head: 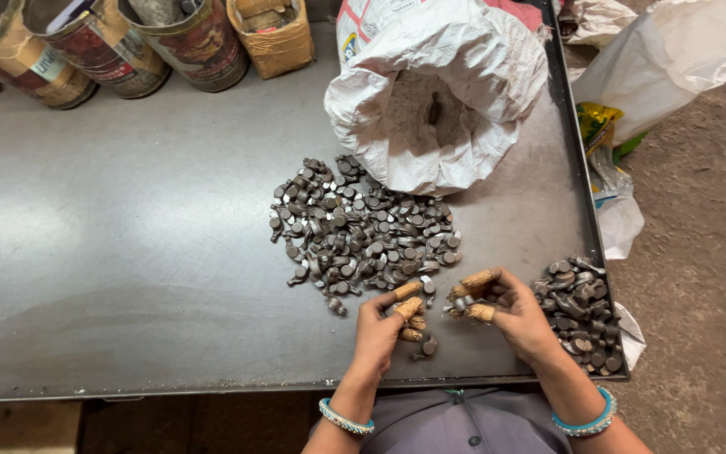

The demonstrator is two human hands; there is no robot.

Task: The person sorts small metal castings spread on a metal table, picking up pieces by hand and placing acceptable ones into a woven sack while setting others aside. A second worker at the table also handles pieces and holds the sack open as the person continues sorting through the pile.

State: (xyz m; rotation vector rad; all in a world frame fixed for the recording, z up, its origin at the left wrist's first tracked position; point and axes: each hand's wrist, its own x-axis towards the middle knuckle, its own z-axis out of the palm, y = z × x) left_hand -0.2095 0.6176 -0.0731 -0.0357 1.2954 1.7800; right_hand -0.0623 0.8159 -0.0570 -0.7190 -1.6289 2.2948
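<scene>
A big heap of small dark metal parts [363, 231] with round heads lies in the middle of the grey metal table [128, 252]. My left hand [384, 324], with taped fingertips, rests at the heap's near edge, fingers curled over a few parts. My right hand [506, 307], also taped, pinches one small part between thumb and fingers. A second, smaller pile of the same parts [581, 311] sits at the table's right front corner, just right of my right hand.
An open white woven sack [439, 92] stands behind the heap. Several round tins [111, 46] and a taped box [275, 34] line the far edge. White plastic bags [665, 59] lie on the floor beyond the right rim.
</scene>
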